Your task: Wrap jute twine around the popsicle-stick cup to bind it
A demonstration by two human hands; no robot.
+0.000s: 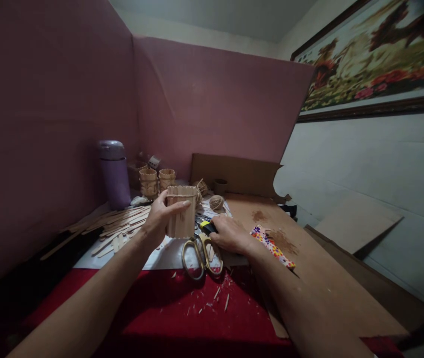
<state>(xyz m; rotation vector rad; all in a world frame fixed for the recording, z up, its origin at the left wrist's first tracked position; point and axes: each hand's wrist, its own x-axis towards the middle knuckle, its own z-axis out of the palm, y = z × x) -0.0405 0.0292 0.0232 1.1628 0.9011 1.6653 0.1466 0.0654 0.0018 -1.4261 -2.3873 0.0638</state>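
Observation:
My left hand (158, 215) is wrapped round a cup made of upright wooden craft sticks (182, 221), with a strand of twine near its scalloped rim. The thumb presses its front. To the right, my right hand (230, 233) is closed on the black end of a yellow-and-black utility knife (207, 227), low over the table. Just in front of the knife lie scissors (202, 258) with gold handles, their blades partly hidden behind the cup. Loose craft sticks (127, 223) are heaped left of my left hand.
A purple bottle (115, 179) and smaller stick cups (148, 181) stand at the back left. Behind the hands sit a ball of twine (216, 202) and a small pot (219, 186). A flower-patterned strip (271, 246) lies on the brown board (331, 278). Wood scraps litter the red cloth (167, 308).

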